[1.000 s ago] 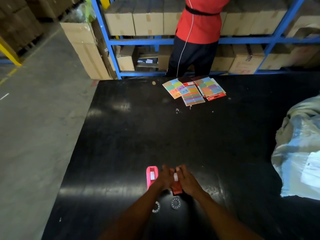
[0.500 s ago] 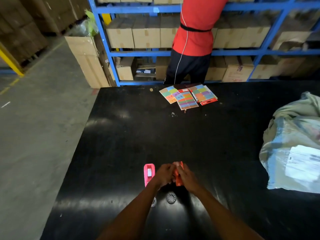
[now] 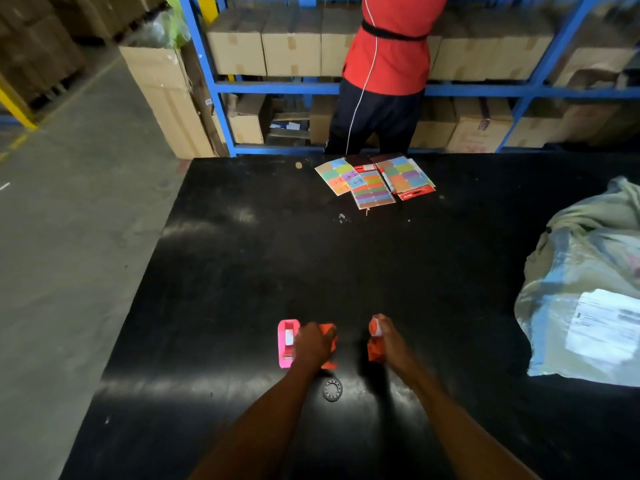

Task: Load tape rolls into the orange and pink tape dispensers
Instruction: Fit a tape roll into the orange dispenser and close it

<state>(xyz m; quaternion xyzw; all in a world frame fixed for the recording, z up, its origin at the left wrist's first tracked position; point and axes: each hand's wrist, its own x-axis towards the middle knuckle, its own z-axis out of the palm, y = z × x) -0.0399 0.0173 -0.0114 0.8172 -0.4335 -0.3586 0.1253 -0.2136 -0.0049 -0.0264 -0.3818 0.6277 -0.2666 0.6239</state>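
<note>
The orange tape dispenser is split into two halves. My left hand (image 3: pixel 311 342) holds one orange half (image 3: pixel 329 336) down on the black table (image 3: pixel 242 271). My right hand (image 3: pixel 389 341) grips the other orange half (image 3: pixel 375 348), which carries a round hub at its far end. The pink tape dispenser (image 3: pixel 286 342) lies flat just left of my left hand, with a white piece inside it. One tape roll (image 3: pixel 332 390) lies on the table between my forearms. A second roll seen before is hidden behind my left forearm.
Coloured sticky-note packs (image 3: pixel 374 180) lie at the table's far edge. A person in a red top (image 3: pixel 388 46) stands behind them at blue shelving with cardboard boxes (image 3: pixel 291 43). A large plastic-wrapped parcel (image 3: pixel 588 296) fills the right side. The floor drops off left.
My hands were together on the closed orange dispenser. They have drawn apart, and the dispenser has come into two halves, one in each hand.
</note>
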